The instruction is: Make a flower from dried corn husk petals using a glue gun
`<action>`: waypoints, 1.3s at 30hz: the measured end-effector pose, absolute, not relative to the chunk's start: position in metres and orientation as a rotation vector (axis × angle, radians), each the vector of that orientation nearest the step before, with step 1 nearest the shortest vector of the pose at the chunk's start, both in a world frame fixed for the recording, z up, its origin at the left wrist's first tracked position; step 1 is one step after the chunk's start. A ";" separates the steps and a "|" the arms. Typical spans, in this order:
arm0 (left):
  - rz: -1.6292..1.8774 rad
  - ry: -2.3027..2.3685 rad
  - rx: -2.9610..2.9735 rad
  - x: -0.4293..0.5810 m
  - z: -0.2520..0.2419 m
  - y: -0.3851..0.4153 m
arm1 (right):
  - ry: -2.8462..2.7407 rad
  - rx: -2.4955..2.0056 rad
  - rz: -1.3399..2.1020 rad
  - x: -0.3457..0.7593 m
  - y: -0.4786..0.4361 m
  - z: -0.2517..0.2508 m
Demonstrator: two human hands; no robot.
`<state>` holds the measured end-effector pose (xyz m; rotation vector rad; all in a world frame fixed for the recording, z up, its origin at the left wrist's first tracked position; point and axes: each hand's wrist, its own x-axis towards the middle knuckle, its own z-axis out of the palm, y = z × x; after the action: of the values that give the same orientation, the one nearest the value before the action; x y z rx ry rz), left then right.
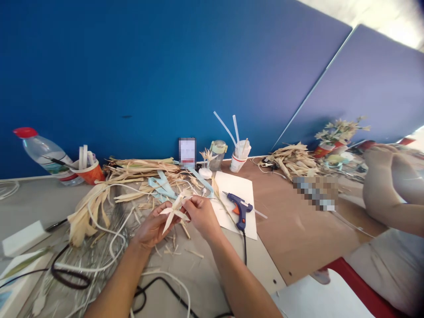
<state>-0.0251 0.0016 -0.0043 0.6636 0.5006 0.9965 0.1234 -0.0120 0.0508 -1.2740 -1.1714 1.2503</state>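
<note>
A pale flower made of dried husk strips (174,211) is between my two hands, its pointed petals spread outward. My left hand (150,229) is closed round its base from the left and below. From the right, the fingertips of my right hand (202,214) pinch at a petal on its upper side. Just right of my hands, a blue hot glue gun (241,210) with an orange trigger lies on a white sheet (250,181). A thin dried stem (223,196) rests on the same sheet. Dried husks (145,165) are heaped behind my hands.
At the left stand a red-capped bottle (43,148) and an orange cup (89,172) of tools. White cables (114,245) and black cables (159,280) cross the table. A paper cup (237,163) with glue sticks stands at the back. Another person's arm (380,190) is at the right.
</note>
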 end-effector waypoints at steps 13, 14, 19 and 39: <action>1.169 0.521 0.610 -0.021 -0.011 0.006 | -1.146 -1.157 1.312 0.123 -0.012 0.045; 1.170 0.521 0.604 -0.021 -0.011 0.006 | -1.146 -1.162 1.309 0.123 -0.012 0.045; 1.146 0.507 0.594 -0.024 -0.013 0.005 | -1.161 -1.191 1.303 0.124 -0.011 0.044; 1.032 0.509 0.602 -0.026 -0.011 0.003 | -1.159 -1.205 1.341 0.124 -0.011 0.044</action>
<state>-0.0264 0.0035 -0.0115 0.6020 0.5090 1.0322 0.1242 -0.0111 0.0440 -1.2048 -1.1594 1.3413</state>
